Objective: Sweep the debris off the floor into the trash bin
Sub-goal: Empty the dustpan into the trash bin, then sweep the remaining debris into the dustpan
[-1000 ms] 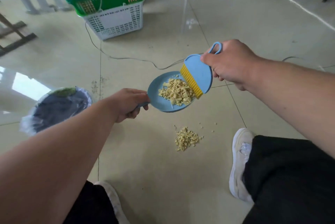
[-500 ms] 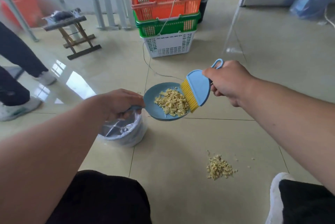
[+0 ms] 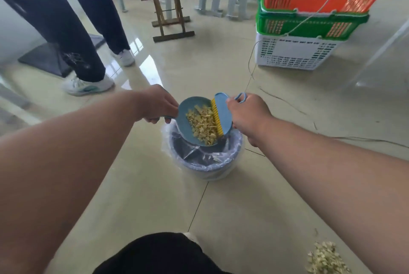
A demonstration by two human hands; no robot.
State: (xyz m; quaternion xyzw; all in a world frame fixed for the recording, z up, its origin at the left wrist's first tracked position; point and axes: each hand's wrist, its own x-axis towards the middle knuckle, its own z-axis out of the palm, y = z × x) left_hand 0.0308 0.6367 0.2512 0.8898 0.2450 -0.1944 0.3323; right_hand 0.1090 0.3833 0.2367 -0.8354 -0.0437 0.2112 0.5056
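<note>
Debris, a heap of pale yellow chips, sits in the blue dustpan, which is tipped steeply over the trash bin, its low lip hanging just above the liner's open mouth. In the head view, the left hand has its fingers curled tight round the pan's handle, so the load lies just to the far side of those knuckles and below them. The right hand is closed on the small blue brush, whose yellow bristles press against the chips on the side nearest the fingers. A second little heap waits on the floor, well apart from both hands, back by the person's knee. To pour cleanly, I'd say keep the pan's lip inside the bin's rim, draw the bristles downward along the pan so the chips slide rather than bounce, and tilt slowly. The thin plastic liner flares loosely, so light chips could skip off its edge onto the tiles.
</note>
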